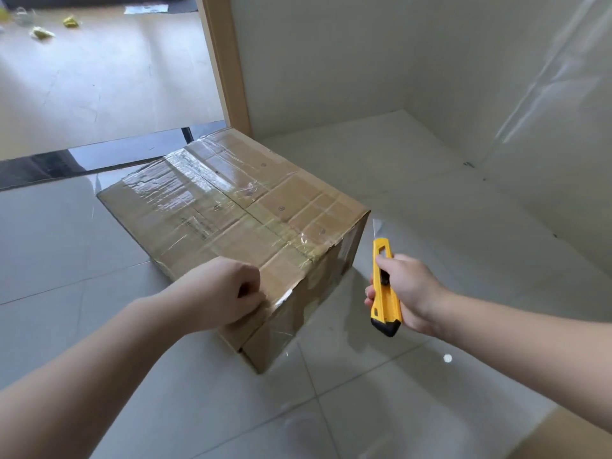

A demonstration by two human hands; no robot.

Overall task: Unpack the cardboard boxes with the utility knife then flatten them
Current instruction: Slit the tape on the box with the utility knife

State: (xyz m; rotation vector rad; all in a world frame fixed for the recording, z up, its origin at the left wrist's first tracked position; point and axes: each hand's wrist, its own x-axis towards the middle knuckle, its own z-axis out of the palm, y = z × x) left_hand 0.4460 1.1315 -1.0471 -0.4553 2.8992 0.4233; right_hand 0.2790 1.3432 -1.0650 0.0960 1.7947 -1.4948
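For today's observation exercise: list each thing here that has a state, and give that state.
cardboard box: taped shut, upright on the floor.
utility knife: blade extended, held beside the box.
left hand: curled, resting on the box's near edge.
right hand: gripping the knife.

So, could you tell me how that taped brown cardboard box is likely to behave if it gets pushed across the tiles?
The taped brown cardboard box sits low and wide, so it would probably slide rather than tip. The glossy grey floor tiles look smooth, so it may skid easily. Its creased, dented corners suggest the walls might give somewhat under pressure.
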